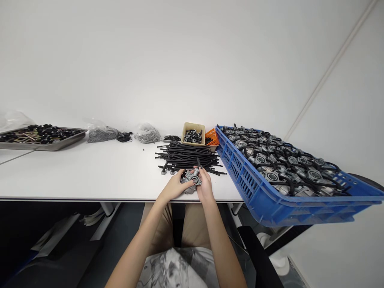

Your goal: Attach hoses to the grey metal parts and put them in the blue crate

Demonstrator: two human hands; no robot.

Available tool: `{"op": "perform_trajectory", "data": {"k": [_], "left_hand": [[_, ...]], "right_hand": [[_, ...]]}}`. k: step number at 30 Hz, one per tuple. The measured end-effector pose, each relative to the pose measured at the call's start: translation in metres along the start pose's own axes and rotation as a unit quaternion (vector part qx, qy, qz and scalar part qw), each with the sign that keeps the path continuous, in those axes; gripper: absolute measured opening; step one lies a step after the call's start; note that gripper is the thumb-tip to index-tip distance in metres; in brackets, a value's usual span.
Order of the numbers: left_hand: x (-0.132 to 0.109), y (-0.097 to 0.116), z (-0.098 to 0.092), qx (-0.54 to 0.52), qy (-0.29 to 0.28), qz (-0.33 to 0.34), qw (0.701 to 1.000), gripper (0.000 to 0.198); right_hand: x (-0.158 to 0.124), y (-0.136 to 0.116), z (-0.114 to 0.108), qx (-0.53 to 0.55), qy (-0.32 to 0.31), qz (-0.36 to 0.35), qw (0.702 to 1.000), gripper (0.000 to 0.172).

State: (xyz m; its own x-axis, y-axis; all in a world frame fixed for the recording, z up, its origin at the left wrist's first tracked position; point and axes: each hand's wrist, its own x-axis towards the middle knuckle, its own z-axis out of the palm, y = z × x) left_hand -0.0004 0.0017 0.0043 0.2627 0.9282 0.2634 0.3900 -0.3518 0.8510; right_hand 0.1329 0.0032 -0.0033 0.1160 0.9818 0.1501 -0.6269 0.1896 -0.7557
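Note:
A grey metal carburetor (189,188) is held between both hands just above the table's front edge. My left hand (173,187) grips it from the left side, thumb across its front. My right hand (205,187) closes on its right side, fingers near a short black rubber piece (198,162) standing up from its top. Parts of the carburetor are covered by my fingers. Just beyond lies a pile of black rubber hoses (186,154). Two small parts with round grey bases, one a black elbow piece (164,169), sit left of the carburetor.
A blue crate (249,180) full of carburetors with black hoses stands at the right, overhanging the table edge. Behind the hoses are a cream bin (183,138) and an orange basket (213,136). Plastic bags (147,133) and a metal tray (57,146) of parts lie left.

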Motion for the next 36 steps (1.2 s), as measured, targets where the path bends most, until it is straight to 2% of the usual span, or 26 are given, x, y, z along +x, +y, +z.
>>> {"op": "perform_trajectory", "data": {"k": [36], "left_hand": [[-0.0019,0.0022,-0.0006,0.009,0.004,-0.006,1.000,0.051]], "right_hand": [[-0.0004,-0.0006,0.0001,0.001,0.002,-0.001,1.000,0.030]]}}
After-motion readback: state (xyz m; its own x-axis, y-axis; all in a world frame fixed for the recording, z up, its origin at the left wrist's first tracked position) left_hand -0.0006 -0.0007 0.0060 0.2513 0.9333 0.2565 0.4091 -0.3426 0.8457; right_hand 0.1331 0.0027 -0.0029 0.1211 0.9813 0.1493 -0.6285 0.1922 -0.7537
